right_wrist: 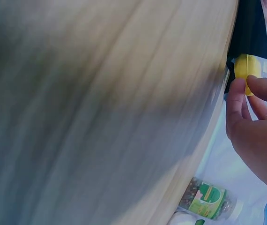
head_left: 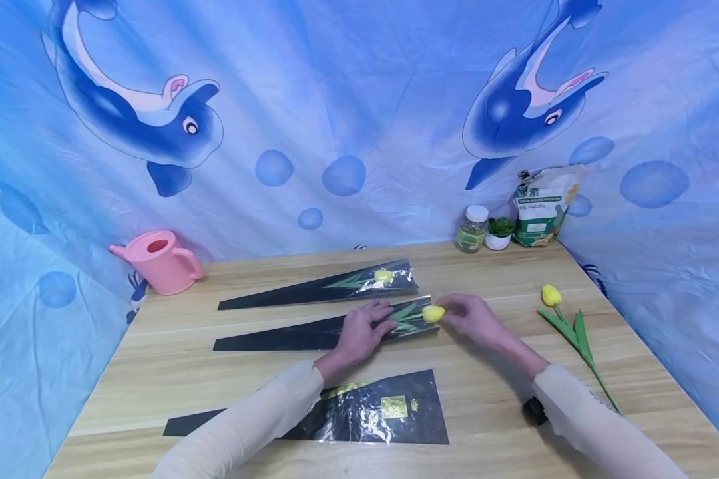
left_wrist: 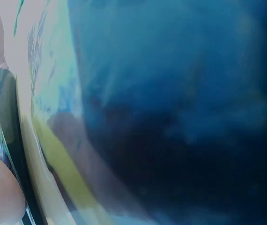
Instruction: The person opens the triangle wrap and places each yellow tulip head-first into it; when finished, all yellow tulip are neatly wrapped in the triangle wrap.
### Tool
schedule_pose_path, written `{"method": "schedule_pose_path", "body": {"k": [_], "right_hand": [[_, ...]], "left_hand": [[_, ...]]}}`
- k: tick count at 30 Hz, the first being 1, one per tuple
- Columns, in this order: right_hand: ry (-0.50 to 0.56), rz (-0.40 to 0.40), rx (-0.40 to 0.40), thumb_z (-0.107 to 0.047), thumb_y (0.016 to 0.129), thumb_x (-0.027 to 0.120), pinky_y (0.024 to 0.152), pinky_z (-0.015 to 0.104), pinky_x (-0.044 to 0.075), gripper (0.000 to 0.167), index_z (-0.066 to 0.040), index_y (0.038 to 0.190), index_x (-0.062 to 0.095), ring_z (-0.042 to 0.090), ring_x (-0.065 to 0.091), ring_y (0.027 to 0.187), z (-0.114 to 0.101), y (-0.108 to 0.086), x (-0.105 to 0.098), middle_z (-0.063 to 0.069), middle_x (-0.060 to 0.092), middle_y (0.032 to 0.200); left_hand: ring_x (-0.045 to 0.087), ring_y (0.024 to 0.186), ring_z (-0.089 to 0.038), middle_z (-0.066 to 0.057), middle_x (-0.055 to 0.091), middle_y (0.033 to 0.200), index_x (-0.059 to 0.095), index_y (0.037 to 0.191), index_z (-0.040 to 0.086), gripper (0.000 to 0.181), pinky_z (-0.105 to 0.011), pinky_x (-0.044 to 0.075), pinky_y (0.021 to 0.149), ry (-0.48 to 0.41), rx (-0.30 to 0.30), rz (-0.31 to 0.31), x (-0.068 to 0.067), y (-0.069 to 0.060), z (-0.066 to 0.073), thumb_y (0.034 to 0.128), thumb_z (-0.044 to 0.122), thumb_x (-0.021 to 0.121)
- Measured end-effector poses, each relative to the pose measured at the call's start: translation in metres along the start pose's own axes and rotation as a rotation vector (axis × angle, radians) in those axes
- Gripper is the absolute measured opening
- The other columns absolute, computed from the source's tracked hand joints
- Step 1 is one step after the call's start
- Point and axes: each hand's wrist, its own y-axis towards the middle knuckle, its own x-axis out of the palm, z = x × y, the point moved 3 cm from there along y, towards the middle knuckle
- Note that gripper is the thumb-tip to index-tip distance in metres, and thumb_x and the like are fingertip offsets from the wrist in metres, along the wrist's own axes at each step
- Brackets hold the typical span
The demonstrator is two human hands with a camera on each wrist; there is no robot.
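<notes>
My right hand [head_left: 470, 320] pinches the yellow bloom of an artificial tulip [head_left: 433, 313] between thumb and fingers. In the right wrist view the bloom [right_wrist: 247, 70] sits at the mouth of a dark sleeve. Its green leaves lie inside that long, tapering black flower sleeve [head_left: 299, 334] with a clear front. My left hand [head_left: 359, 334] rests on the sleeve near its wide end, pressing it to the table. Behind it lies a second sleeve [head_left: 293, 293] with a yellow tulip [head_left: 383, 275] inside. In the left wrist view a dark glossy sheet fills most of the frame.
Black sleeves [head_left: 419, 426] with gold print lie at the front, under my left forearm. A loose yellow tulip [head_left: 581, 336] lies at the right. At the back stand a pink watering can [head_left: 164, 263], a jar [head_left: 472, 229], a potted plant [head_left: 499, 234] and a bag [head_left: 540, 206].
</notes>
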Motion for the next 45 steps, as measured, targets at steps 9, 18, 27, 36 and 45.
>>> {"method": "schedule_pose_path", "body": {"k": [9, 18, 27, 36, 45], "right_hand": [[0.111, -0.034, 0.060, 0.006, 0.097, 0.052, 0.066, 0.030, 0.058, 0.029, 0.009, 0.126, 0.059, 0.026, 0.067, 0.081, 0.003, 0.003, 0.006, 0.017, 0.070, 0.103], [0.376, -0.069, 0.139, 0.009, 0.099, 0.036, 0.089, 0.041, 0.057, 0.037, 0.020, 0.134, 0.038, 0.041, 0.065, 0.104, 0.003, 0.006, 0.009, 0.036, 0.058, 0.122], [0.387, -0.044, 0.137, 0.001, 0.101, 0.046, 0.088, 0.040, 0.057, 0.034, 0.020, 0.129, 0.045, 0.042, 0.065, 0.104, 0.000, 0.005, 0.009, 0.033, 0.062, 0.116], [0.484, -0.076, 0.144, -0.016, 0.107, 0.041, 0.093, 0.044, 0.055, 0.048, 0.021, 0.137, 0.034, 0.044, 0.065, 0.107, -0.003, 0.007, 0.014, 0.035, 0.062, 0.116], [0.565, -0.143, 0.184, -0.020, 0.108, 0.035, 0.097, 0.048, 0.052, 0.055, 0.022, 0.141, 0.020, 0.047, 0.062, 0.110, -0.008, 0.011, 0.022, 0.043, 0.054, 0.123]], "left_hand": [[0.058, 0.123, -0.038, -0.017, 0.067, 0.121, 0.072, 0.114, -0.002, 0.034, -0.052, 0.043, 0.105, 0.002, -0.010, -0.009, 0.000, 0.000, 0.001, 0.0855, 0.015, 0.080], [0.058, 0.123, -0.037, -0.016, 0.067, 0.123, 0.072, 0.115, -0.001, 0.034, -0.051, 0.043, 0.105, 0.043, -0.009, -0.022, 0.000, 0.001, 0.001, 0.0868, 0.016, 0.079], [0.056, 0.125, -0.038, -0.016, 0.066, 0.124, 0.072, 0.116, -0.001, 0.035, -0.051, 0.042, 0.106, 0.041, -0.018, -0.031, 0.001, 0.001, 0.001, 0.0877, 0.018, 0.078], [0.057, 0.124, -0.038, -0.015, 0.067, 0.123, 0.072, 0.116, 0.000, 0.034, -0.052, 0.043, 0.105, 0.041, -0.014, -0.022, 0.001, 0.002, 0.005, 0.0870, 0.017, 0.079], [0.057, 0.123, -0.038, -0.014, 0.068, 0.122, 0.072, 0.117, 0.000, 0.036, -0.051, 0.043, 0.105, 0.060, -0.010, -0.013, 0.003, 0.002, 0.006, 0.0867, 0.019, 0.079]]}}
